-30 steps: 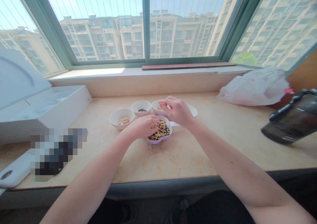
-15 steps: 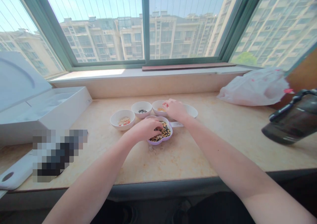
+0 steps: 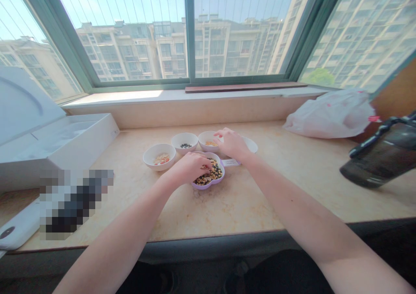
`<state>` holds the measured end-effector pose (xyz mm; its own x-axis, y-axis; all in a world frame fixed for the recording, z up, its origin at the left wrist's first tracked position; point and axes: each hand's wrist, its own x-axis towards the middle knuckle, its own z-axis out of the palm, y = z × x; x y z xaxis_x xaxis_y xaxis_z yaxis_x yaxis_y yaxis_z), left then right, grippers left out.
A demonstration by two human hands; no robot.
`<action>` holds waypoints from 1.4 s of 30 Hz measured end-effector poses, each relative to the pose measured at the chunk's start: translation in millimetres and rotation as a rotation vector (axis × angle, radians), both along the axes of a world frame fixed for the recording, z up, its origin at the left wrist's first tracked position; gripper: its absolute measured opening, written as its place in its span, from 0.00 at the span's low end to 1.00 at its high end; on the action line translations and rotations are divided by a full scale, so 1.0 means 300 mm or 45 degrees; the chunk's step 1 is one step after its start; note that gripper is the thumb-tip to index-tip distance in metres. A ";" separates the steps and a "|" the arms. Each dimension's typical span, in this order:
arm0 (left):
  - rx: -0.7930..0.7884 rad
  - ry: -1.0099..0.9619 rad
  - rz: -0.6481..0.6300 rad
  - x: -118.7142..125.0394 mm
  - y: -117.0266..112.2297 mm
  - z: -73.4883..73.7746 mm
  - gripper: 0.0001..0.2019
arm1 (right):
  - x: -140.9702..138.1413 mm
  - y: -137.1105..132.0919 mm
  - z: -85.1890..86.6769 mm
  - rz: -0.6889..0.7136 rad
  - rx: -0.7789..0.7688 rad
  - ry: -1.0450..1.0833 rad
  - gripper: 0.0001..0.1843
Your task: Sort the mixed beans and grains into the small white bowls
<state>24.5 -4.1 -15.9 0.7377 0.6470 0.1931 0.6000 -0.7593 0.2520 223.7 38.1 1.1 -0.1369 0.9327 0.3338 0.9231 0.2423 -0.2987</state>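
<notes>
My left hand (image 3: 190, 169) reaches over the near rim of a purple, lobed dish (image 3: 210, 185) of mixed beans and seeds. Its fingertips are drawn together at the beans; whatever they pinch is too small to make out. Over the right edge of a white bowl (image 3: 203, 141) with yellow grains is my right hand (image 3: 233, 144), fingers bent and apart, with nothing visible in them. To the left stand a white bowl (image 3: 185, 150) of black beans and another white bowl (image 3: 156, 166) of pale and reddish pieces. A white dish (image 3: 251, 145) is partly hidden behind my right hand.
On the left lie an open white box (image 3: 86, 140) and a white board-like thing with a handle hole (image 3: 24, 224), beside a pixelated dark patch. A plastic bag (image 3: 328, 116) and a dark jug (image 3: 378, 159) are at the right. Behind runs the window ledge (image 3: 130, 97).
The fingers of my left hand have come closer together at the beans. My right hand's fingers have lifted and spread slightly above the yellow grains. The view has shifted a little.
</notes>
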 end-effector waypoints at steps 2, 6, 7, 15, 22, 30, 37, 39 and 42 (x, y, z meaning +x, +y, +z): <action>-0.002 -0.001 -0.013 -0.002 0.001 0.002 0.07 | -0.001 -0.007 0.000 -0.002 0.022 0.015 0.16; 0.010 -0.030 0.011 -0.007 -0.012 0.018 0.10 | 0.007 -0.015 -0.003 0.023 0.054 0.042 0.14; 0.016 -0.053 0.029 -0.008 -0.017 0.024 0.11 | 0.012 -0.016 -0.004 0.026 0.062 0.054 0.14; 0.072 -0.491 0.261 -0.025 -0.053 0.063 0.19 | 0.029 -0.035 0.010 0.079 0.045 0.229 0.12; 0.534 -0.763 0.284 -0.069 -0.043 0.073 0.13 | -0.012 -0.076 0.021 0.228 0.052 0.282 0.10; 0.903 -0.954 0.254 -0.073 -0.065 0.084 0.08 | -0.034 -0.108 0.021 0.348 0.000 0.380 0.13; 0.810 -0.879 0.226 -0.076 -0.046 0.071 0.06 | -0.052 -0.122 0.028 0.598 -0.198 0.782 0.19; 0.733 -0.795 0.182 -0.076 -0.036 0.060 0.06 | -0.059 -0.130 0.030 0.684 -0.335 0.949 0.25; 0.664 -0.692 0.153 -0.075 -0.026 0.045 0.08 | -0.072 -0.144 0.031 0.732 -0.522 1.096 0.29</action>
